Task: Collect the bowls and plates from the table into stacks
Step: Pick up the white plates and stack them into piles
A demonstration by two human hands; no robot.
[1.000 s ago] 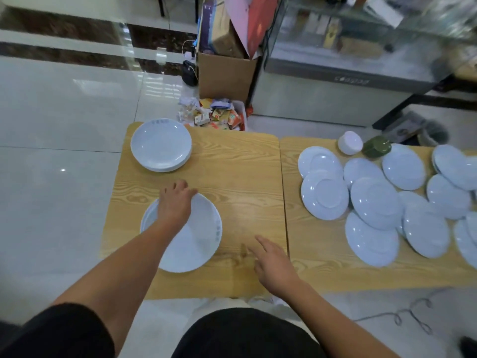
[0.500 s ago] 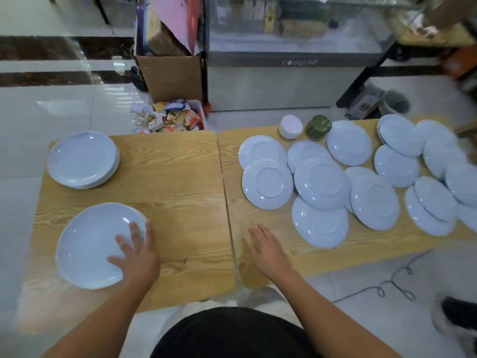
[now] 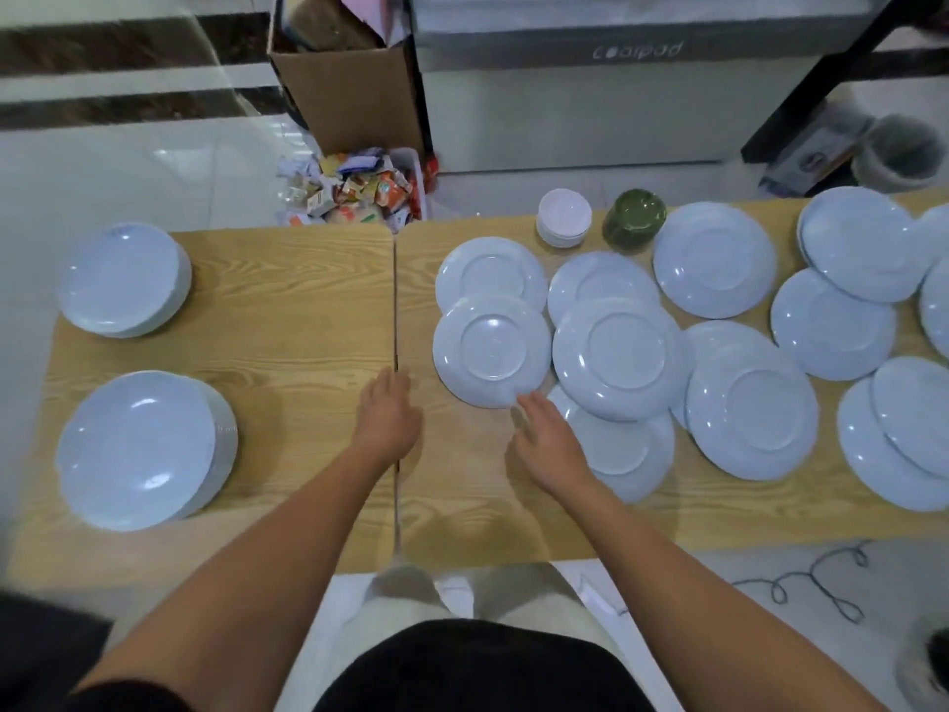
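Two stacks of white plates stand on the left wooden table: a near stack [image 3: 138, 449] and a far stack [image 3: 123, 280]. Several white plates lie upside down and overlapping on the right table; the nearest to me is one plate [image 3: 490, 349]. My right hand [image 3: 552, 439] has its fingertips at that plate's near edge, above another plate [image 3: 626, 454]. My left hand [image 3: 387, 418] hovers open over the seam between the tables and holds nothing. A stack of small white bowls [image 3: 563, 218] and a green bowl stack [image 3: 634, 221] stand at the far edge.
Beyond the tables stand a cardboard box [image 3: 349, 79], a bin of wrappers [image 3: 354, 190] and a grey glass counter [image 3: 616, 84]. A cable [image 3: 811, 578] lies on the floor at the right. More plates [image 3: 862, 249] crowd the right table's far end.
My left hand has let go of the near left stack and moved right to the table seam. My right hand has moved forward to the nearest upside-down plate. The view has shifted right.
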